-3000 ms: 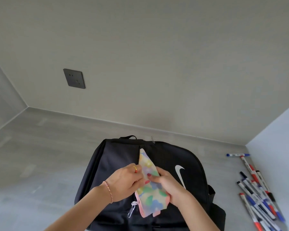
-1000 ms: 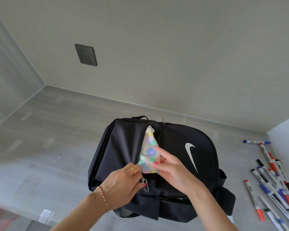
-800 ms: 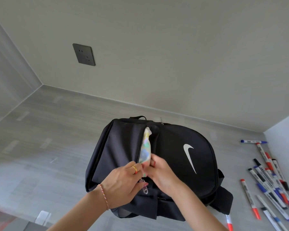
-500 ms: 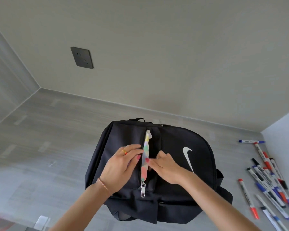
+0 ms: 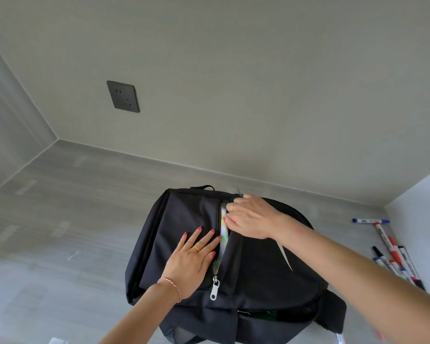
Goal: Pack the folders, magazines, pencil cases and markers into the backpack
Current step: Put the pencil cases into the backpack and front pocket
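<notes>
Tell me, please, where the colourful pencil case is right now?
The pencil case sits almost wholly inside the black backpack's open front pocket, a thin strip showing between the left hand and right hand.

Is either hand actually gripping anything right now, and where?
Left hand lies flat on the backpack, gripping nothing. Right hand works at the pocket's top end beside the pencil case; its grip cannot be told.
</notes>
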